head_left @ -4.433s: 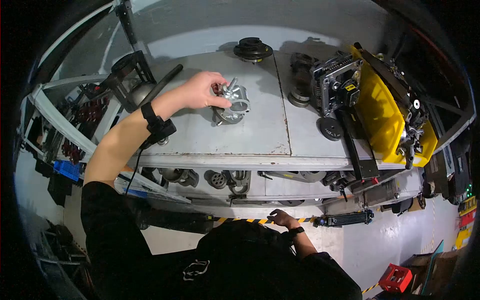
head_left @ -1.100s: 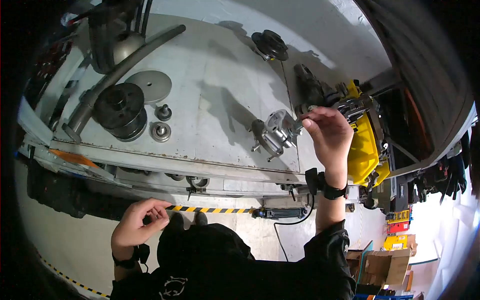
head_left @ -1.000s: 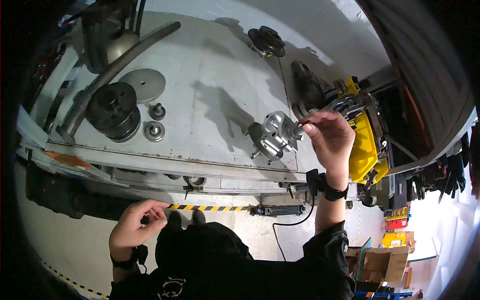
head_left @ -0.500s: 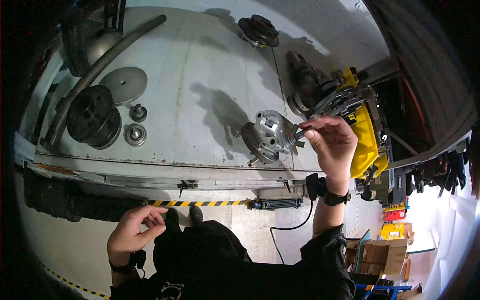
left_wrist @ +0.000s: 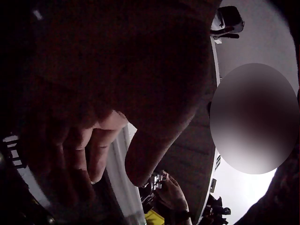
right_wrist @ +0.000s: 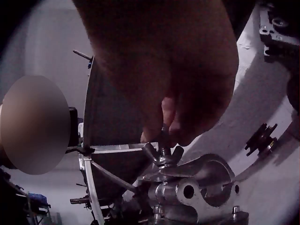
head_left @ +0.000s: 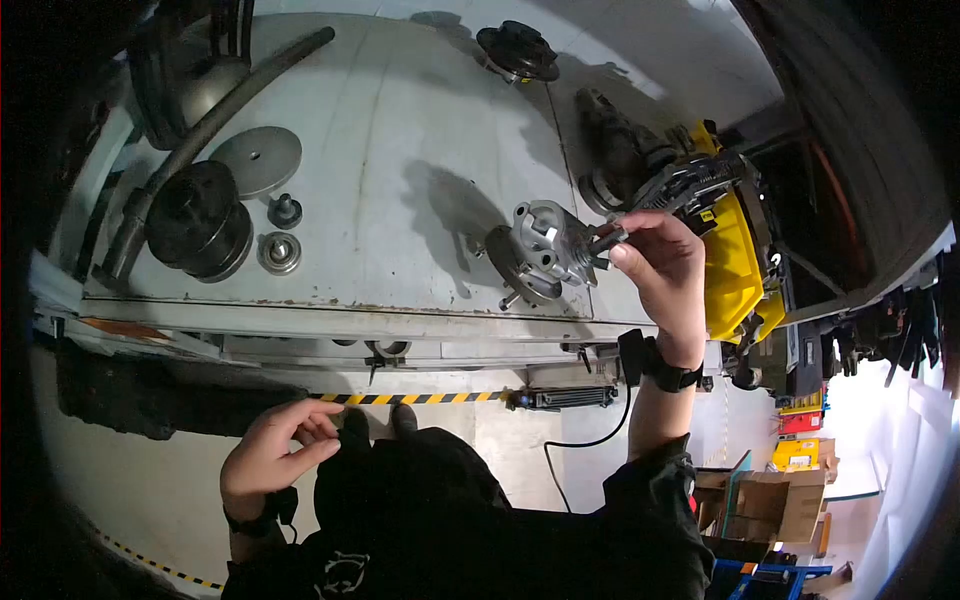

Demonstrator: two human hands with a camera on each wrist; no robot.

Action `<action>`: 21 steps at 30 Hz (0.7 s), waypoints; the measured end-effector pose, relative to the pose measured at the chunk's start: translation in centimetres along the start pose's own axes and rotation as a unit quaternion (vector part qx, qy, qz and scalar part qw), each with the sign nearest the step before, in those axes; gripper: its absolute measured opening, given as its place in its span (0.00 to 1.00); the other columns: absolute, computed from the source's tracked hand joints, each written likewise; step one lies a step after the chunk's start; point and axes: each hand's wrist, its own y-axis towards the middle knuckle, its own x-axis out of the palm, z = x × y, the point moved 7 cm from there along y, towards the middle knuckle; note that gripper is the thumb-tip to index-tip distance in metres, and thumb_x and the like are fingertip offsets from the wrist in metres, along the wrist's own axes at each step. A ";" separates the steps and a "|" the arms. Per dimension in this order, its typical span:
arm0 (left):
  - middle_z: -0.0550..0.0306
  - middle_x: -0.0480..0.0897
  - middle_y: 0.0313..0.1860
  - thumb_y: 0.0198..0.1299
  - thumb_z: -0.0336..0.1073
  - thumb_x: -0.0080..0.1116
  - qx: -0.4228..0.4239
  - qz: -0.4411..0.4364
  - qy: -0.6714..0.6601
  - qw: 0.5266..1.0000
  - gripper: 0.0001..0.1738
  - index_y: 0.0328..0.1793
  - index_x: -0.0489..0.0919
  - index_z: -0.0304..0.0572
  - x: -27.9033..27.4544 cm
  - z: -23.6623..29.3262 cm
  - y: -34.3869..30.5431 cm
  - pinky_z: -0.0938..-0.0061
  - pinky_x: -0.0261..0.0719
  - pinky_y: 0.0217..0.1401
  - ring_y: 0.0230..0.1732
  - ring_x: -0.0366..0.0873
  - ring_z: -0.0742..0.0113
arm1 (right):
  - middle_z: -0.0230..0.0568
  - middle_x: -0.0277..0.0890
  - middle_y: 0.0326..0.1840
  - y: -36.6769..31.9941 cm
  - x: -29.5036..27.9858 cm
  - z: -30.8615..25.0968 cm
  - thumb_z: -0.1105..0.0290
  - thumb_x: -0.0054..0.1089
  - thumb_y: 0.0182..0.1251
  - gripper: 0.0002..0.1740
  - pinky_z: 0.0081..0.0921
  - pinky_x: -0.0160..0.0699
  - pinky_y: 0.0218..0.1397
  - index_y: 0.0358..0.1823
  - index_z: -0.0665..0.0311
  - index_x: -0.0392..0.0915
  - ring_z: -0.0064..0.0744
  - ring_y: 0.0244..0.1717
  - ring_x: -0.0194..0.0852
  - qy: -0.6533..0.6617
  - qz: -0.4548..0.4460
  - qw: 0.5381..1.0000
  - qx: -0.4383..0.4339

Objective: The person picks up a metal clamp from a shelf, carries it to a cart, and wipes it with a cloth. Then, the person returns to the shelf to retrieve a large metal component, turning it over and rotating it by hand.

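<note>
My right hand pinches the end of the threaded bolt of a silver pipe clamp between thumb and fingers. A round disc sits at the clamp's other end, close to the front edge of the bench. The right wrist view shows the wing nut on the bolt just below the fingertips, and the curved clamp arm beside it. My left hand hangs in front of my body, loosely curled and holding nothing. Its palm fills much of the left wrist view.
At the bench's left lie a long bar, a grey disc, a black spool-shaped part and two small metal parts, one a bearing-like piece. A black round part stands behind. A yellow bin is right.
Earlier my left hand held the clamp on the bench and my right hand was low. Now the right hand pinches its bolt and the left is lowered. In the last second the clamp has turned slightly.
</note>
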 end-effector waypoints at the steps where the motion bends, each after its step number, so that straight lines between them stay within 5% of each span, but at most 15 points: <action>1: 0.56 0.83 0.38 0.61 0.30 0.64 0.000 0.000 0.006 1.000 0.22 0.62 0.74 0.34 0.0 0.1 -0.1 0.78 0.78 0.40 0.37 0.81 0.74 | 0.37 0.82 0.43 0.0 -0.1 0.6 0.79 0.69 0.61 0.14 0.21 0.79 0.50 0.47 0.71 0.78 0.24 0.46 0.80 0.010 -0.010 1.000 0.019; 13: 0.57 0.84 0.40 0.63 0.32 0.62 -0.006 -0.032 0.017 0.999 0.22 0.62 0.74 0.35 0.1 0.7 -1.5 0.80 0.76 0.38 0.38 0.80 0.75 | 0.34 0.83 0.40 0.7 0.4 1.8 0.77 0.68 0.62 0.12 0.19 0.78 0.47 0.46 0.66 0.82 0.19 0.41 0.79 0.099 -0.048 0.994 -0.003; 21: 0.55 0.82 0.43 0.64 0.32 0.61 -0.006 -0.059 0.031 0.998 0.24 0.66 0.71 0.35 0.2 0.1 -3.1 0.76 0.76 0.44 0.42 0.79 0.72 | 0.28 0.80 0.35 0.9 -0.2 3.0 0.71 0.67 0.65 0.08 0.14 0.69 0.36 0.44 0.65 0.81 0.14 0.33 0.71 0.051 0.045 0.998 -0.003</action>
